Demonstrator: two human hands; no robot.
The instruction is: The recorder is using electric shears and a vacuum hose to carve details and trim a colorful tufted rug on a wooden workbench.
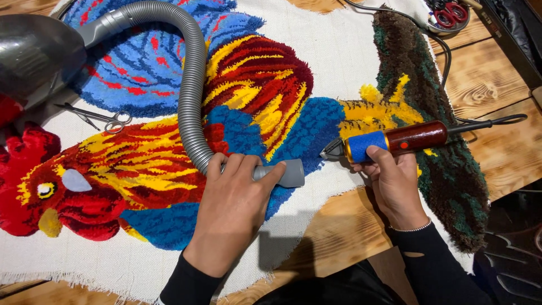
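Observation:
A tufted rug (265, 101) shaped like a rooster in red, yellow and blue lies on white backing cloth across a wooden table. My left hand (234, 197) grips the nozzle end of a grey ribbed vacuum hose (192, 85), with the nozzle tip (291, 173) resting on the blue pile. My right hand (392, 181) holds a corded trimming tool (395, 141) with a blue grip and dark red body. Its metal head (332, 149) touches the rug's edge between the blue and yellow areas.
A grey vacuum body (31, 53) sits at the top left. Small metal scissors (99, 117) lie on the backing cloth. Red-handled scissors (451, 14) rest in a dish at the top right. The tool's black cord (491, 120) runs right over the wooden table (485, 79).

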